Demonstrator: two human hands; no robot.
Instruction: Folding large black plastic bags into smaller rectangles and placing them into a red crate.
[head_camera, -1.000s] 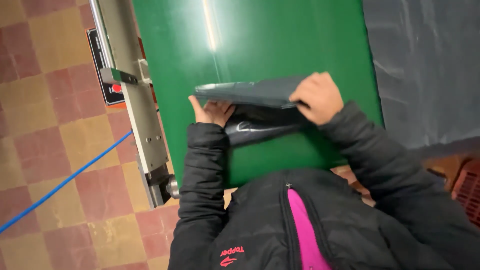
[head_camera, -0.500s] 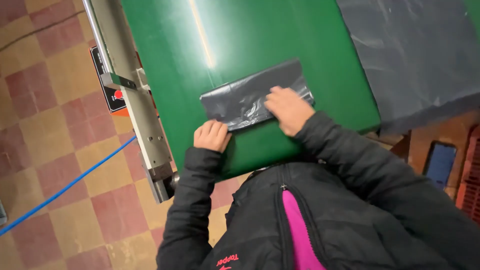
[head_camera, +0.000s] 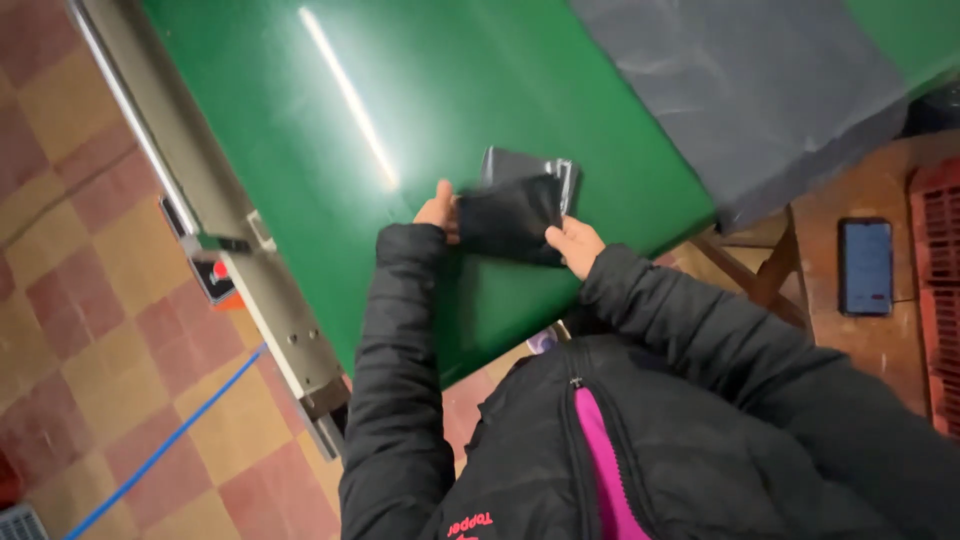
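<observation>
Green and glossy, the bench (head_camera: 300, 120) runs slantwise under the camera, with a checked tile floor (head_camera: 70, 330) to one side and a grey metal rail (head_camera: 200, 230) along its edge. Near the bench's closer edge lies a folded dark plastic bag (head_camera: 515, 210). The person's left hand (head_camera: 440, 208) grips its left side, fingers curled closed on the fold. The right hand (head_camera: 572, 243) pinches the lower right corner, thumb on top. A silvery layer shows beyond the black flap, so the fold looks half made. To do it well, the edges should likely be squared before pressing, and the flap smoothed outward to drive out trapped air. A large grey sheet (head_camera: 740, 90) lies well apart, and a phone (head_camera: 865, 265) rests on a wooden surface (head_camera: 830, 200).
</observation>
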